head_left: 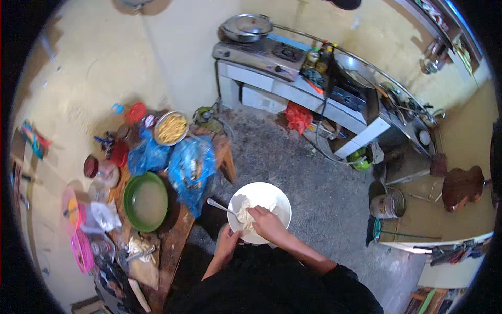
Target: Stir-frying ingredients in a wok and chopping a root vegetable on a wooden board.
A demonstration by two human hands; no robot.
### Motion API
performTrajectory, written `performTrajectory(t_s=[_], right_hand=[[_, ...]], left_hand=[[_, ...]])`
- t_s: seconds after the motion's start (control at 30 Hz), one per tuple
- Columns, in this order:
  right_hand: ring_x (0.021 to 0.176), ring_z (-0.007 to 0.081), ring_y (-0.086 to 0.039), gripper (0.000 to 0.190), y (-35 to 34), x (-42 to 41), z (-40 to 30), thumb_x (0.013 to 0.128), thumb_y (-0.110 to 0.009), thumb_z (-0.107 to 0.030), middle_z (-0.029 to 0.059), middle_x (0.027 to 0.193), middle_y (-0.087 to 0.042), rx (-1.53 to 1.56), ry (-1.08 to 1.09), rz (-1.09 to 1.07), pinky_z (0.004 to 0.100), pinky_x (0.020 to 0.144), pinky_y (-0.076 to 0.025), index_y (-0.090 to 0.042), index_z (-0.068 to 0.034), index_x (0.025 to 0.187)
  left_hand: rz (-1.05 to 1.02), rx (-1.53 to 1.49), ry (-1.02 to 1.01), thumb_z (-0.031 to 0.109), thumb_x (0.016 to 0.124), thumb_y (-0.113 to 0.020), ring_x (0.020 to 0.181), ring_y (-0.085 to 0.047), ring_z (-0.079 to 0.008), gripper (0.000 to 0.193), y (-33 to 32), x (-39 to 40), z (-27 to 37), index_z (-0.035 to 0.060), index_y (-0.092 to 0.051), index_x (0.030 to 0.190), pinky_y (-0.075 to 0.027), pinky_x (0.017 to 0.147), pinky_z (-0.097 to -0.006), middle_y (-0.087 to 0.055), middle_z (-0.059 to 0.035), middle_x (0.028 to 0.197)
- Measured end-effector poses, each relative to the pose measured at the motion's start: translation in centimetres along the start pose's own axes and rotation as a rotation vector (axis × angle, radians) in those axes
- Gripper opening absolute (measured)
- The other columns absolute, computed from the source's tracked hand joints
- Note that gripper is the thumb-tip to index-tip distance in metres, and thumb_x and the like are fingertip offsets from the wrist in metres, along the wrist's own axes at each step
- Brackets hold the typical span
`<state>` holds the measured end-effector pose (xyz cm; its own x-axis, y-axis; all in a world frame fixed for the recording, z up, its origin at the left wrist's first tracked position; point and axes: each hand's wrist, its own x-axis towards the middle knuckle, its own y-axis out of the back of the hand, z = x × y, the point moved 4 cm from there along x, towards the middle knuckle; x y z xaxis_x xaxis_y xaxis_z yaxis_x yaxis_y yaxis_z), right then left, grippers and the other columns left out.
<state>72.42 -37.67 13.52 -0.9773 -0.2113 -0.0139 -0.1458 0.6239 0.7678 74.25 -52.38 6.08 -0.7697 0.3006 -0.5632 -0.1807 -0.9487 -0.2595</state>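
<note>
In front of my body is a white bowl that holds a pale, floury mixture. My left hand grips the near left side of its rim, thumb uppermost. Inside the bowl, my right hand reaches down with bent fingers against the mixture; whether anything is pinched between the fingertips is hidden. A metal spoon leans over the left rim, its bowl end in the mixture and its handle pointing outward.
On the wooden table at left are a green basin of cloudy liquid, blue plastic bags, a bowl of yellow strips and a knife. Beyond the concrete floor stands a counter with a gas stove and a wok.
</note>
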Motion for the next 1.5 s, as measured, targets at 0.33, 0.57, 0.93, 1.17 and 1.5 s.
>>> performTrajectory(t_s=[0.33,0.57,0.93,1.17,1.5], right_hand=[[0.088,0.0328,-0.054,0.024,10.5,4.5,11.0,0.072,-0.054,-0.012,0.0176,0.093,-0.055,-0.017,-0.212,0.108,0.0401,0.079,-0.043,-0.052,0.0,0.093],[0.087,0.0353,-0.053,0.021,16.0,11.5,21.0,0.072,-0.053,-0.009,0.0203,0.09,-0.054,-0.133,-0.254,0.378,0.0409,0.079,-0.043,-0.052,0.001,0.09],[0.083,0.0352,-0.053,0.017,30.8,21.5,33.7,0.071,-0.057,-0.007,0.0176,0.084,-0.054,0.045,-0.347,0.609,0.0405,0.073,-0.044,-0.053,0.001,0.085],[0.079,0.0337,-0.054,0.013,37.2,25.7,44.2,0.071,-0.058,-0.009,0.016,0.08,-0.053,-0.077,-0.309,0.57,0.04,0.068,-0.045,-0.054,0.001,0.079],[0.091,0.0338,-0.053,0.027,43.9,32.0,54.7,0.075,-0.054,-0.012,0.017,0.097,-0.054,0.018,-0.164,0.339,0.0404,0.078,-0.044,-0.053,-0.003,0.1]], left_hand=[[-0.245,-0.06,0.03,0.001,0.079,-0.049,0.082,-0.058,-0.0195,0.036,-9.8,13.6,5.9,0.001,-0.042,0.115,-0.052,0.064,-0.0312,-0.055,-0.0097,0.098],[-0.354,0.069,0.041,0.003,0.08,-0.05,0.084,-0.057,-0.0203,0.036,-16.8,27.1,11.9,0.0016,-0.041,0.115,-0.052,0.065,-0.0326,-0.054,-0.0095,0.099],[-0.445,-0.119,0.002,0.001,0.078,-0.048,0.08,-0.059,-0.0203,0.037,-31.5,43.6,22.3,-0.0007,-0.04,0.114,-0.052,0.063,-0.0311,-0.055,-0.0115,0.097],[-0.31,-0.041,0.042,0.001,0.077,-0.05,0.086,-0.057,-0.0218,0.04,-39.2,50.8,23.7,-0.0014,-0.04,0.115,-0.052,0.067,-0.0332,-0.053,-0.0124,0.1],[-0.224,-0.114,0.004,0.0,0.076,-0.05,0.092,-0.055,-0.024,0.042,-46.1,57.7,24.6,-0.0013,-0.038,0.116,-0.05,0.074,-0.0359,-0.051,-0.0124,0.108]])
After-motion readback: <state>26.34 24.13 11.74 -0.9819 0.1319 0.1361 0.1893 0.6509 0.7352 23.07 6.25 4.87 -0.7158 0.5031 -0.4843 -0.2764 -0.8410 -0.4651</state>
